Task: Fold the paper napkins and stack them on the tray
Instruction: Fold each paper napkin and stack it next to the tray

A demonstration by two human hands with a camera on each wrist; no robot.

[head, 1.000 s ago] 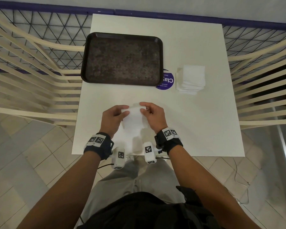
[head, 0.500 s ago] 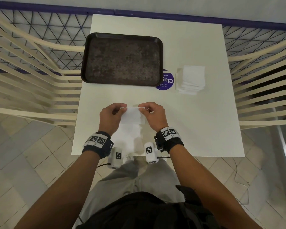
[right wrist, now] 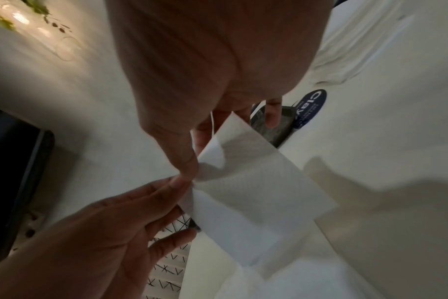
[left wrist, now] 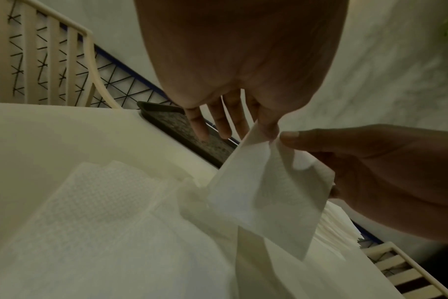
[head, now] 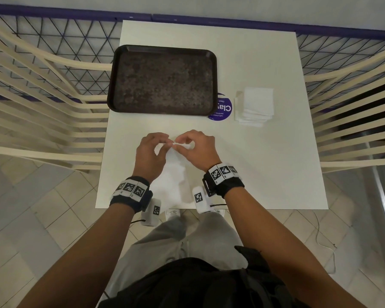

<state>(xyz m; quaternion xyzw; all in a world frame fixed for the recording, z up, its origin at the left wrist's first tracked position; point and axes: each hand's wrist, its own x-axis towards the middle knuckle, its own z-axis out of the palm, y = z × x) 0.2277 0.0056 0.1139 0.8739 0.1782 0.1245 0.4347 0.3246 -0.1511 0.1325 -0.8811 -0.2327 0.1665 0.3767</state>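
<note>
White table (head: pixel 265 170), seen from above. At twelve o'clock from the two hands, a dark tray (head: pixel 162 80) fills the far left part of the tabletop. At one o'clock, a pile of napkins (head: pixel 255 106) sits beside a round purple sticker (head: pixel 222 107), which lies flat. Bare tabletop runs from three to five o'clock, and in a band between hands and tray. Cream slatted chairs (head: pixel 42 112) flank the table at nine and three o'clock.

White sq. table (head: pixel 265 165) on tiled floor (head: pixel 31 230), cream slatted chairs (head: pixel 42 121) either side, blue-trimmed wall (head: pixel 187 7) behind.
</note>
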